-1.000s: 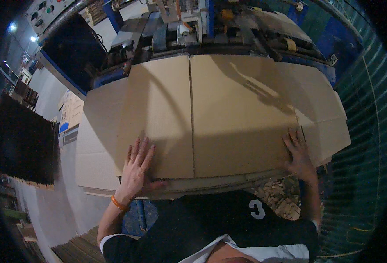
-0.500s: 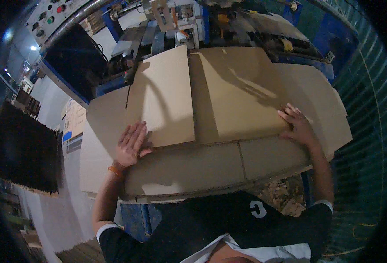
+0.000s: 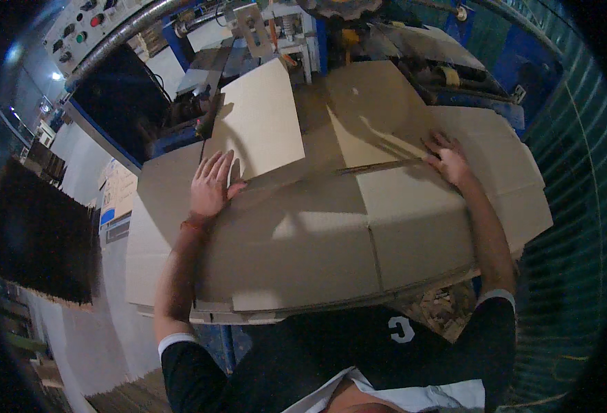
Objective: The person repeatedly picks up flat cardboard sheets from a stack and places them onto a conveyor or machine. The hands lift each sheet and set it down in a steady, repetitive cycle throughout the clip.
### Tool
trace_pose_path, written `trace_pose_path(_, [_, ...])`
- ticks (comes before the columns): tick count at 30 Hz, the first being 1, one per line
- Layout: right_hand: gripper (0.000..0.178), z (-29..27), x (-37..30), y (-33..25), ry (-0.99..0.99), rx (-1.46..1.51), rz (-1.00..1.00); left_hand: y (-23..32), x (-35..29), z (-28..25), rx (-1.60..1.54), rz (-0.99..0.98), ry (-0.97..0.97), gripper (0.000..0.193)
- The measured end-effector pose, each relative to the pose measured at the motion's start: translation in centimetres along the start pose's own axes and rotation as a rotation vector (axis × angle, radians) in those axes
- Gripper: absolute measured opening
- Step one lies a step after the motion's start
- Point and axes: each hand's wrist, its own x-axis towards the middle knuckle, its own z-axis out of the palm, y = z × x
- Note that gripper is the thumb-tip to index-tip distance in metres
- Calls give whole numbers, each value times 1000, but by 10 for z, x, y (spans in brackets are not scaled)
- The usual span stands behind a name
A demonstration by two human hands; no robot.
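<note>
A large flat brown cardboard sheet [image 3: 331, 241] with creases and flaps lies on a stack of similar sheets in front of me. My left hand [image 3: 212, 184] lies flat on its left part, fingers spread, next to a lighter raised flap [image 3: 262, 124]. My right hand [image 3: 446, 158] presses on the right part beside a slot between flaps. Both arms reach forward over the sheet. Neither hand grips anything.
A blue machine [image 3: 358, 27] with rollers and metal parts stands beyond the sheets. A control panel with coloured buttons [image 3: 87, 27] is at the upper left. A dark stack of boards [image 3: 38, 234] sits to the left. A green mesh fence [image 3: 571, 206] runs along the right.
Both hands have slid the top sheet forward toward the machine. The far flaps now rise at the machine's mouth, and my arms are stretched further out.
</note>
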Motion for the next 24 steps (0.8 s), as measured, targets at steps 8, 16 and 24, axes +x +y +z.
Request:
trace_pose_path(8, [56, -25, -82, -15, 161, 244, 149, 19, -63, -66, 20, -449, 86, 60])
trace_pose_path(16, [60, -5, -221, 27, 337, 17, 880, 25, -235, -108, 216, -1447, 183, 69])
trace_pose_path(24, [55, 6, -208, 44, 650, 374, 1009, 0, -239, -121, -122, -1530, 490, 65])
